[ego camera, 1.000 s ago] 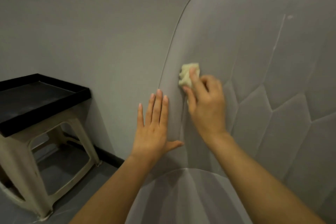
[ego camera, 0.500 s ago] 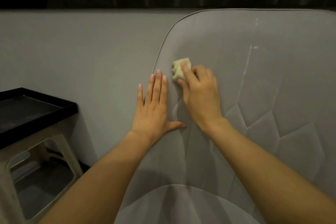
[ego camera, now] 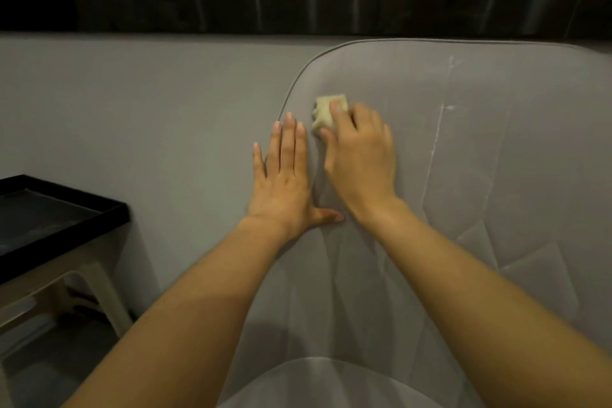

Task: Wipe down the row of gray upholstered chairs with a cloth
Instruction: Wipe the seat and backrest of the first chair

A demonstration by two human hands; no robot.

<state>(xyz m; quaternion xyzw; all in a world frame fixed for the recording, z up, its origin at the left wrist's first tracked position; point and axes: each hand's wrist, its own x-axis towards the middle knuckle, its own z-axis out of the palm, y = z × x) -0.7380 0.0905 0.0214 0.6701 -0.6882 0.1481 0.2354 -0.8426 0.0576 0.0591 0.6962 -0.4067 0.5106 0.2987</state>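
A gray upholstered chair fills the right half of the view, its backrest upright against a gray wall. Its top edge runs left to right, just under a glossy dark band on the wall.

The cloth, a small pale yellowish wad, lies on the backrest close to its rounded top-left corner. Its longer side runs roughly up and down, and its upper end pokes out past the fingertips. The right hand pinches it, with the index finger curled over the top and the thumb at the lower left edge, pressing it into the fabric. Just beside it, the left hand lies flat with its fingers straight and together and its thumb spread to the right. This hand straddles the piped left edge of the backrest.

A pale streak runs down a seam to the right of the right hand, with angular quilting lower down. That side offers a wide stretch of bare upholstery. The seat shows at the near edge. At the near left, well apart from the chair, a light plastic stool carries a black tray
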